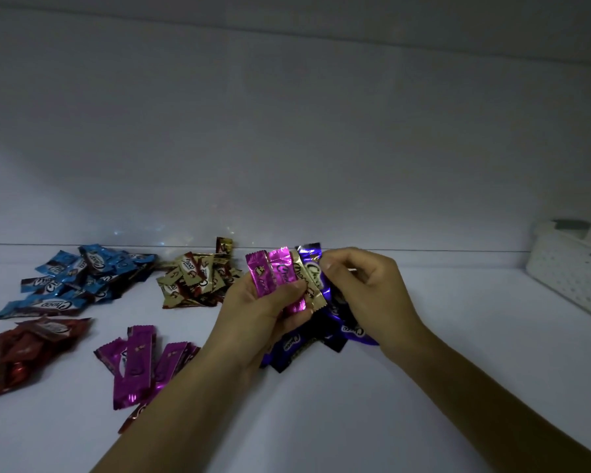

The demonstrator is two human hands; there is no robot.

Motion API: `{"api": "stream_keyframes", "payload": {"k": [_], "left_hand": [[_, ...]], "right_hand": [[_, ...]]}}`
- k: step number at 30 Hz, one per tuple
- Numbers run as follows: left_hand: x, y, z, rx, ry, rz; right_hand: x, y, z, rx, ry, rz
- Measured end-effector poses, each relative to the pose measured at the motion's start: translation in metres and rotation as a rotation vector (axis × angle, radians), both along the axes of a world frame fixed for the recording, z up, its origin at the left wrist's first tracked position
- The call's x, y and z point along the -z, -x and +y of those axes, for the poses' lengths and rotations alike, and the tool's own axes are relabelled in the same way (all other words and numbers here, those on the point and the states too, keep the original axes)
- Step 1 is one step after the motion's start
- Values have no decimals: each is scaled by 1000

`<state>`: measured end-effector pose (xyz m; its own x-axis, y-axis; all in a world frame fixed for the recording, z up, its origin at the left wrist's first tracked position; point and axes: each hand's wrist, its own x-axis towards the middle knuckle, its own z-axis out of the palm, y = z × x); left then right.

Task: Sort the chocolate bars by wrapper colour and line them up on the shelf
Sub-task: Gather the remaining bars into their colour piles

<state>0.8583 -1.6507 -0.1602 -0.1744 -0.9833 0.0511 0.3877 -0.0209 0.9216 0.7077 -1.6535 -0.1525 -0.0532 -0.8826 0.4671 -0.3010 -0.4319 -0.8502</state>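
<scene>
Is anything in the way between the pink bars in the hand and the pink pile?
Nothing visible. The left hand holds the pink bars with a gold bar and a purple bar, which the right hand pinches. The pink pile lies to its lower left, with only bare shelf between.

My 2 bare forearms reach in from the near edge and meet at centre, my left hand [260,315] curling fingers and thumb round a fan of 4 bars [280,274], my right hand [365,291] just right of it, knuckles up, pinching the fan's purple bar [310,256].
</scene>
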Motion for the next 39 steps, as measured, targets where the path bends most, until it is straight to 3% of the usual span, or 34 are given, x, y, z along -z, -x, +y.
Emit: {"api": "stream_keyframes", "payload": {"k": [4,5,8,10,14,20,24,27,33,39], "left_hand": [[3,-4,-4,-117,-23,-53],[3,-5,-5,-134,-16,-55],[4,-6,-6,-172,0,-40],[5,-5,-5,-170,8,-67],[7,-6,-5,-161,26,-85],[7,-6,-8,-74,23,-15],[7,-3,-6,22,124,-55],[9,-3,-8,26,206,-103],[6,-14,-4,-134,524,-477],[3,-102,28,-354,461,-688]], "right_hand": [[1,11,-9,187,27,-157],[1,17,-12,267,84,-96],[2,33,-24,449,233,361],[5,35,-30,391,207,497],[16,26,-32,160,57,594],[18,18,-22,117,13,441],[4,5,-9,-3,19,118],[-6,0,0,-98,47,-10],[6,-7,4,-69,110,90],[13,-27,14,-246,103,67]]}}
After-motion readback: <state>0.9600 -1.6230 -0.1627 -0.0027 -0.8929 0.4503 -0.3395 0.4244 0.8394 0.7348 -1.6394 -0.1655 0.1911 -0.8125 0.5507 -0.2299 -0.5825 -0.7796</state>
